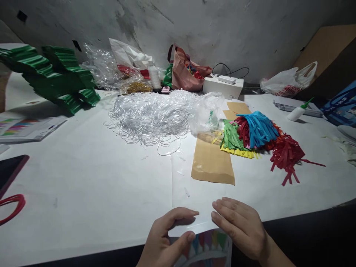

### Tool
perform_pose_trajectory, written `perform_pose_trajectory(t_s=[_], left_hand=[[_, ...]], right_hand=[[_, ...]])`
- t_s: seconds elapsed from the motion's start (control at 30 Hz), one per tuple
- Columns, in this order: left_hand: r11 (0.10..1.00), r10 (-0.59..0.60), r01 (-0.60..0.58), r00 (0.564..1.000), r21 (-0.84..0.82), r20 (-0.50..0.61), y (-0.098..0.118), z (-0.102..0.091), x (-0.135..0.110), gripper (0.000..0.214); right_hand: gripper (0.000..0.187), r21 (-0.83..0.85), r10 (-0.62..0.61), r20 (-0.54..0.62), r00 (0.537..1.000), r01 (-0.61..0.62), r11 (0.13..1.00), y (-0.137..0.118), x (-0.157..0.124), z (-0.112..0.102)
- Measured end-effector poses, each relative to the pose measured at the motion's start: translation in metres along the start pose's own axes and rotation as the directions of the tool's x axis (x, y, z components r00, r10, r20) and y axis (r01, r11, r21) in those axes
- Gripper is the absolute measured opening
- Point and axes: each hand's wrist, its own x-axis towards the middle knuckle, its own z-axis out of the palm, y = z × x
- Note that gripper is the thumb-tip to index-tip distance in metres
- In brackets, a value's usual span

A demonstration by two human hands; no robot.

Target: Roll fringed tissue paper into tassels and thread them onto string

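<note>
Multicoloured printed sheeting (205, 246) is positioned at the near edge of the desk (111, 193), seemingly for support. It is flanked by the left hand (160, 236), thumb and forefinger spread, and right hand (247, 226), fingers pressed together.

two hands (160, 237) (246, 230), two bottles (297, 112) (154, 75), one pink bag (183, 76)

Before a stained grey wall (200, 22), a pink bag (181, 74) is set on the far side beside a white box (222, 89) topped by a black cable (248, 69); at far right, a white carrier bag (287, 81) is seen.
</note>
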Motion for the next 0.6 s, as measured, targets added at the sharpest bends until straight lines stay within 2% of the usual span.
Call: perform_pose_trajectory(t_s=[0.13,0.27,0.33,0.47,0.6], left_hand=[[0.997,-0.053,0.049,0.997,-0.052,-0.064,0.003,0.005,-0.003,0.028],[0.997,-0.054,0.051,0.997,-0.063,-0.057,0.003,0.007,-0.004,0.031],[0.999,-0.003,0.001,1.000,-0.053,-0.030,0.002,0.009,-0.003,0.031],[0.993,0.053,-0.049,0.998,-0.107,0.040,-0.003,0.013,-0.001,0.029],[0.990,0.109,-0.107,0.994,-0.094,0.020,-0.010,0.012,-0.002,0.035]], right_hand=[[0.030,-0.056,-0.063,-0.078,0.995,0.059,0.997,0.003,0.003,0.000],[0.028,-0.108,-0.050,-0.071,0.996,0.042,0.993,-0.001,0.006,-0.001],[0.031,-0.178,-0.055,-0.041,0.998,0.047,0.983,-0.007,0.015,-0.004],[0.033,-0.281,-0.105,0.095,0.990,0.128,0.951,-0.022,0.042,-0.004],[0.029,-0.293,-0.161,0.136,0.977,0.195,0.936,-0.028,0.058,0.005]])
